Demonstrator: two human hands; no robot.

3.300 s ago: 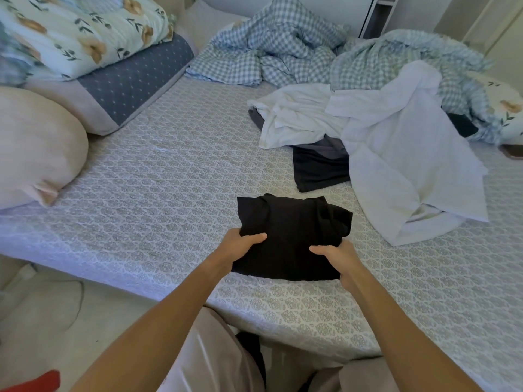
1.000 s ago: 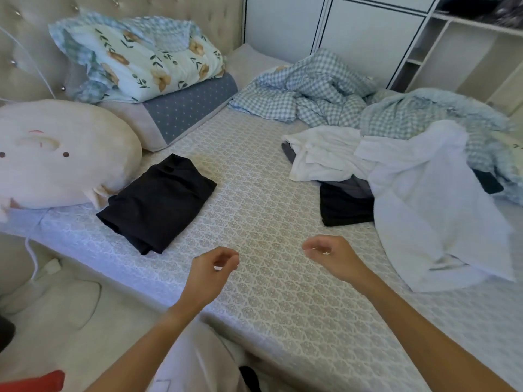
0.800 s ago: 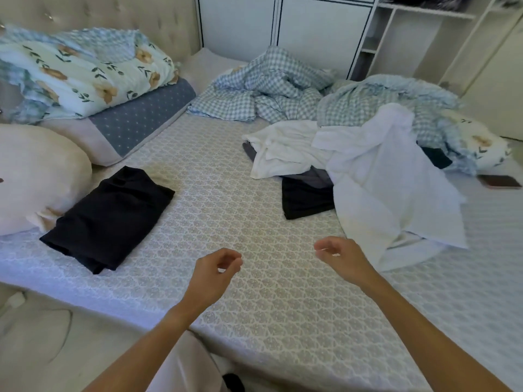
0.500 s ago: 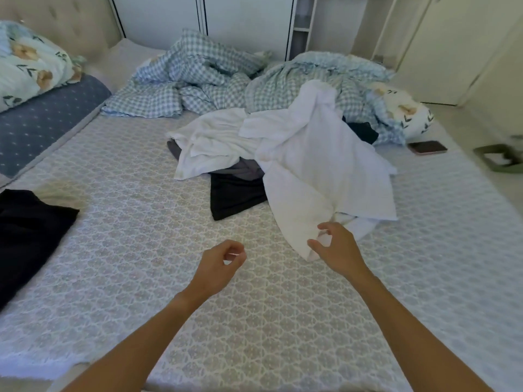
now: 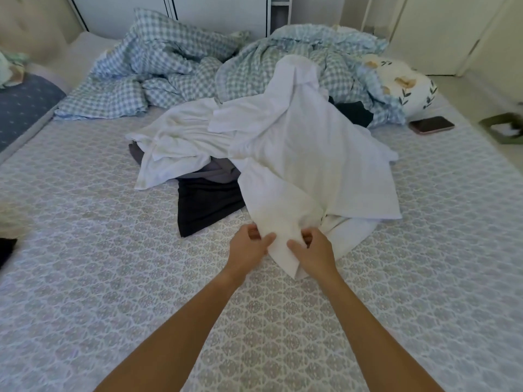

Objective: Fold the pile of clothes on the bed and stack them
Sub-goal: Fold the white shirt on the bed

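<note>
At the near edge of the clothes pile on the bed (image 5: 85,278), a white garment (image 5: 311,154) droops forward; the left hand (image 5: 249,250) and right hand (image 5: 314,253) both pinch its lowest corner. Beneath it lie a black garment (image 5: 206,205) and a grey one. A checked duvet (image 5: 169,72) and a phone (image 5: 431,125) lie beyond.
</note>
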